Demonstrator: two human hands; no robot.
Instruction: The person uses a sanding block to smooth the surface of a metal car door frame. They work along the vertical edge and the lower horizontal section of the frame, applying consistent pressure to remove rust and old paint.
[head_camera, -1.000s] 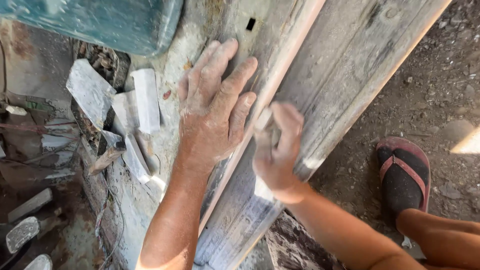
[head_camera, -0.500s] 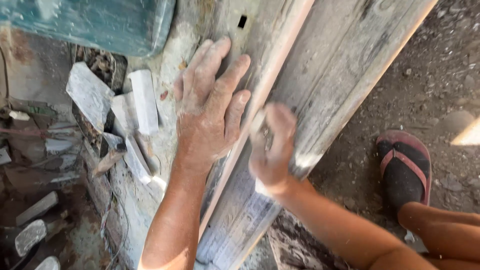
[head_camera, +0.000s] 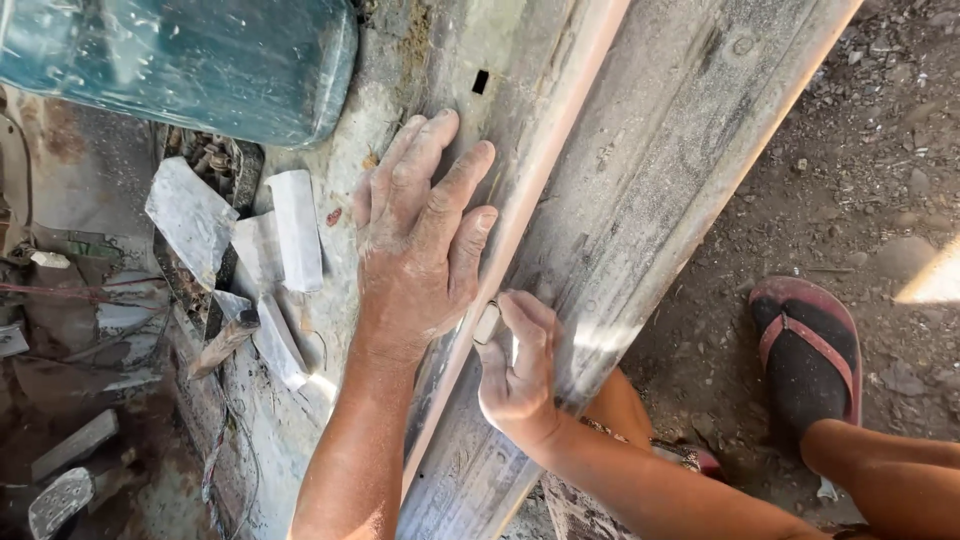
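A long dusty grey panel (head_camera: 650, 170) with raised ridges runs diagonally from lower middle to upper right. My left hand (head_camera: 420, 240) lies flat on its left part, fingers spread and pointing up toward a small rectangular slot (head_camera: 481, 81). My right hand (head_camera: 520, 365) is curled around a small pale folded piece of sandpaper (head_camera: 488, 322), pressed against the panel just right of the pinkish ridge (head_camera: 545, 160). Both hands are coated in grey dust.
A teal rounded body part (head_camera: 200, 60) fills the top left. Several used grey sandpaper scraps (head_camera: 290, 230) lie left of my left hand. A foot in a red and black sandal (head_camera: 805, 350) rests on gravel at the right. Rusty clutter sits lower left.
My right hand has slid down and left along the panel with the sandpaper. My left hand stays flat in nearly the same place.
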